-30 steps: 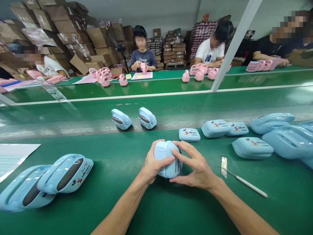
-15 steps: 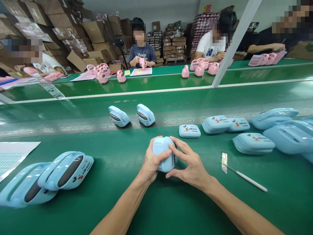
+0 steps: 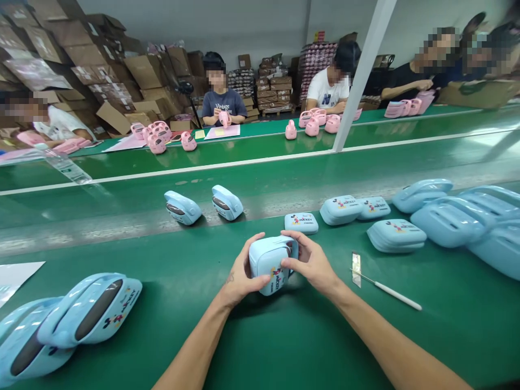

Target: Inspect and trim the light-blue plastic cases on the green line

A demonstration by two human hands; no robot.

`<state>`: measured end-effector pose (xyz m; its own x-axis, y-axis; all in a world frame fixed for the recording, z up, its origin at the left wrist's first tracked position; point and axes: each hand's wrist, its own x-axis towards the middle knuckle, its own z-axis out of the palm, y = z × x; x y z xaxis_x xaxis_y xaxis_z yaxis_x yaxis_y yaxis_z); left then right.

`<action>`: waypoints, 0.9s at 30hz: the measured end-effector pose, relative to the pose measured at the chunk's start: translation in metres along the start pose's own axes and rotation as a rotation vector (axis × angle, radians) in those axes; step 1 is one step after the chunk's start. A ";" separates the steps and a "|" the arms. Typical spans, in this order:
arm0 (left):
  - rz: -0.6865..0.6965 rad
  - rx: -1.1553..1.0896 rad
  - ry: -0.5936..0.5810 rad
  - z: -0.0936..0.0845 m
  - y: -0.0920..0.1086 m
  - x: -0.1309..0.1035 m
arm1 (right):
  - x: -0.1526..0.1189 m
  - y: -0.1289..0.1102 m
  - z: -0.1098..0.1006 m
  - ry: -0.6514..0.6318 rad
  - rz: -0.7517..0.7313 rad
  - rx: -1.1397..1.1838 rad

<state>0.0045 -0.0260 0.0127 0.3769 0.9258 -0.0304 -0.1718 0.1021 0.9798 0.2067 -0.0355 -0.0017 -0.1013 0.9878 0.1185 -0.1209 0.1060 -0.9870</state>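
Note:
A light blue case [image 3: 266, 260] with a Mickey print and a handle is held upright between both hands above the green table. My left hand [image 3: 242, 276] is closed round its left side, thumb on the printed face. My right hand [image 3: 311, 260] grips the handle side, fingers over the top and thumb on the face. Beyond the hands lies a flat blue printed panel [image 3: 301, 222]. Stacked panels [image 3: 396, 236] sit to the right. A white-handled pick [image 3: 398, 296] lies right of my right hand, its tip at a small clear strip [image 3: 356, 269].
Blue cases [image 3: 91, 311] overlap at the left, near a white sheet [image 3: 16, 279]. Two small blue cases [image 3: 227, 203] stand farther back. Large blue shells [image 3: 450, 219] pile up at the right. Across the belt, several people handle pink cases [image 3: 158, 135]; a slanted post [image 3: 361, 81] rises there.
Both hands have turned the blue case, so its printed face and handle now show more. My right hand has shifted onto the handle side. The camera view has moved slightly.

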 end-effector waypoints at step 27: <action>-0.055 -0.236 0.320 0.022 0.001 0.001 | -0.002 0.006 0.020 0.167 -0.152 -0.020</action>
<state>0.0248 -0.0331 0.0184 0.0954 0.9793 -0.1784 -0.3775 0.2014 0.9038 0.1863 -0.0389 -0.0060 0.0819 0.9654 0.2478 -0.1022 0.2554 -0.9614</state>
